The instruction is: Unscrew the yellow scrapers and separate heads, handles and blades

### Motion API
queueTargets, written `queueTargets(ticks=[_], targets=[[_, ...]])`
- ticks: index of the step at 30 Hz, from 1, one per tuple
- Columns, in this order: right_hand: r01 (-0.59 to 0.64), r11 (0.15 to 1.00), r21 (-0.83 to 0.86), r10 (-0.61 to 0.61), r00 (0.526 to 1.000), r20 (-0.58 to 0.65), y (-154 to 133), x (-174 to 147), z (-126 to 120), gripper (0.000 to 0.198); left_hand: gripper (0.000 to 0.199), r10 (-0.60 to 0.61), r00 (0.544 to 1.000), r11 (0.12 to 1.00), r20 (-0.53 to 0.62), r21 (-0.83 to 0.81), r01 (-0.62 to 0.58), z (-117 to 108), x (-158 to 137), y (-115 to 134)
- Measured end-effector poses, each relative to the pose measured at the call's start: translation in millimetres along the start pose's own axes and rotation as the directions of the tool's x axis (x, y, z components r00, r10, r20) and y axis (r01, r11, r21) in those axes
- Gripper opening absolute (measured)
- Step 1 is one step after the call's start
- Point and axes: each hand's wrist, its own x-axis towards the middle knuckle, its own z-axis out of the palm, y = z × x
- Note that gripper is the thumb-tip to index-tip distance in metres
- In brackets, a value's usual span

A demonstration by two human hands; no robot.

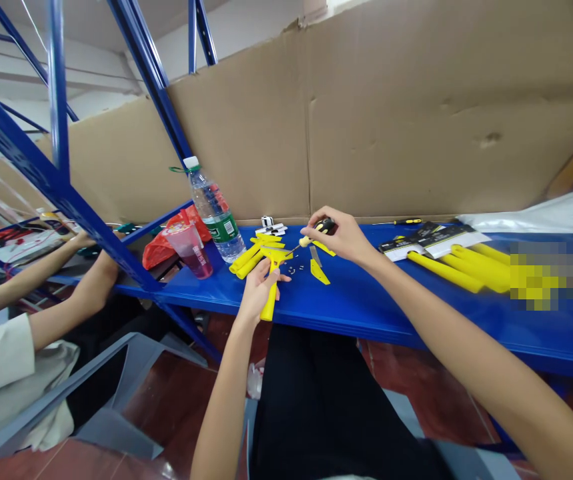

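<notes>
My left hand [260, 288] is closed around the handle of a yellow T-shaped scraper [268, 308], its wide head pointing away from me. In my right hand [342, 235] is a screwdriver [307, 240] with a black and pale yellow handle. The screwdriver's shaft slants down to the left, and its tip is at the scraper head; whether it sits in a screw is too small to tell. More yellow scrapers [246, 259] lie just left of the head. To the right are a loose yellow plate [319, 272], a thin blade [315, 255] and several tiny screws [292, 270].
A water bottle [216, 217] and a cup of red drink [191, 250] stand left on the blue table [356, 303]. Packaged yellow scrapers [446, 270] lie right, near another screwdriver [407, 222]. Cardboard [391, 120] walls the back. A co-worker's arm [73, 297] is beyond the blue post.
</notes>
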Motion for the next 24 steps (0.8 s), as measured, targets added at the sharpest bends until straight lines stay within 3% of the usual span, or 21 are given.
queueTargets(ticks=[2, 5, 10, 16, 21, 24], targets=[[0.003, 0.999, 0.043, -0.001, 0.999, -0.042, 4.8, 2.1, 0.2, 0.032, 0.057, -0.001, 1.0, 1.0, 0.008, 0.001, 0.001, 0.4, -0.7, 0.7], [0.033, 0.993, 0.115, -0.034, 0.999, 0.008, 10.2, 4.1, 0.2, 0.047, 0.059, 0.002, 1.0, 1.0, 0.003, 0.0, -0.002, 0.9, -1.4, 1.2], [0.033, 0.999, 0.022, -0.032, 0.997, -0.065, 8.1, 2.2, 1.8, 0.031, 0.07, 0.004, 1.0, 1.0, -0.024, -0.026, -0.004, 0.1, -1.0, -1.2], [0.003, 0.996, 0.088, 0.002, 0.998, -0.059, 8.5, 1.5, 8.1, 0.049, 0.071, 0.001, 1.0, 1.0, -0.03, -0.021, -0.002, -0.6, -0.1, -3.5], [0.008, 1.0, 0.021, -0.005, 0.994, -0.112, 8.3, 1.8, 8.1, 0.035, 0.07, 0.002, 1.0, 1.0, -0.005, -0.009, -0.002, -0.3, -0.2, -3.9], [0.015, 0.998, 0.065, -0.009, 0.996, -0.092, 6.9, 1.3, 8.6, 0.039, 0.066, 0.008, 1.0, 1.0, 0.003, -0.012, -0.008, -0.1, -0.8, -3.8]])
